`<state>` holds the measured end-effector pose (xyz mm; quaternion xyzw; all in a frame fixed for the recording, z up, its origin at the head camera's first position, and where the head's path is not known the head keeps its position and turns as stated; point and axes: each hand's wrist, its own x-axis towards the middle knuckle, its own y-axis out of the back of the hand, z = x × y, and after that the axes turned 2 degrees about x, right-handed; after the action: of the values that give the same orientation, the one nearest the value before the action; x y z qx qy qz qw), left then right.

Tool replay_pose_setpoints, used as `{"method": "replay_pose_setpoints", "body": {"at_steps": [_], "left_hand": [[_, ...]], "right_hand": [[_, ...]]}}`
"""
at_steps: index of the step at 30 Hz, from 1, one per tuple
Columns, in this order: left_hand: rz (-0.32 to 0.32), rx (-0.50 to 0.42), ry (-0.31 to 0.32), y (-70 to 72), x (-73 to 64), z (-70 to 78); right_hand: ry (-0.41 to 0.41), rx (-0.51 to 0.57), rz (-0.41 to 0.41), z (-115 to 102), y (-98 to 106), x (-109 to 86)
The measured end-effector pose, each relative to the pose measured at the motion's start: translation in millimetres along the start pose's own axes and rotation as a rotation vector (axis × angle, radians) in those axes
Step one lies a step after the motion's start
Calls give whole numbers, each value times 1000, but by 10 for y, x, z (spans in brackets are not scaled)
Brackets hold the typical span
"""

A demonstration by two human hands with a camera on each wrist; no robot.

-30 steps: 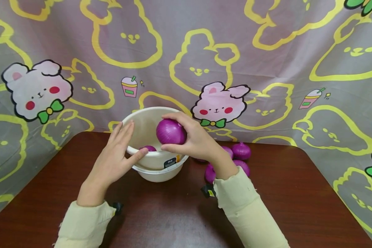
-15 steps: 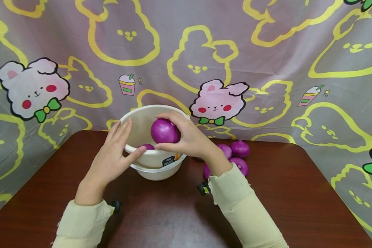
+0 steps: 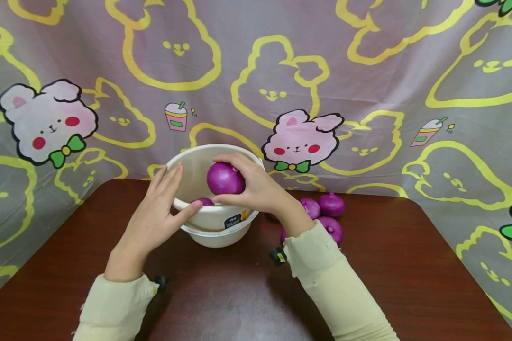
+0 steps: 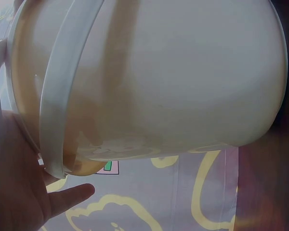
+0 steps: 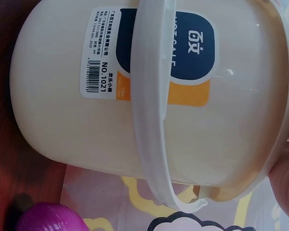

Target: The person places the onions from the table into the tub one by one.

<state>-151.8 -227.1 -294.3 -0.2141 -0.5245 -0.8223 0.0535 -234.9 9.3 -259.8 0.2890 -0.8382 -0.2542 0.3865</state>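
Note:
In the head view a cream plastic bucket (image 3: 196,217) with a handle (image 5: 151,96) stands on the table. My left hand (image 3: 151,215) rests at its left rim, fingers fairly straight and thumb lying over the near rim. My right hand (image 3: 256,187) grips a purple onion (image 3: 224,179) from its right side, over the bucket's mouth. Another purple onion (image 3: 203,201) lies inside, partly hidden by the near rim. In the left wrist view the bucket's side (image 4: 192,82) fills most of the frame, with the left thumb (image 4: 72,198) apart from it.
Several purple onions (image 3: 332,205) sit in a group on the brown table (image 3: 392,274), right of the bucket and partly behind the right forearm. A patterned curtain (image 3: 247,28) hangs behind the table. The bucket bears a dark and orange label (image 5: 195,48).
My right hand has carried the onion slightly left and a little lower over the bucket. The left hand keeps its place at the rim.

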Motion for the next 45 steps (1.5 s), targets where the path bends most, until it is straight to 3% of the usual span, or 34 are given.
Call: {"method": "replay_pose_setpoints", "body": {"at_steps": [17,28,34,45], "left_hand": [[-10,-3,16,6,17,18],[-4,-8,10,-11,-1,5],[-8,-4,12,-8,-6,8],[3,-4,7,-10,-9,7]], "right_hand": [[-32,-5,13,23,-3,-5],[-66,-59,-59,-31,42,-40],[-80,-152,-113,-56,103,-78],[-72,-458,-158,-124,155,-141]]}}
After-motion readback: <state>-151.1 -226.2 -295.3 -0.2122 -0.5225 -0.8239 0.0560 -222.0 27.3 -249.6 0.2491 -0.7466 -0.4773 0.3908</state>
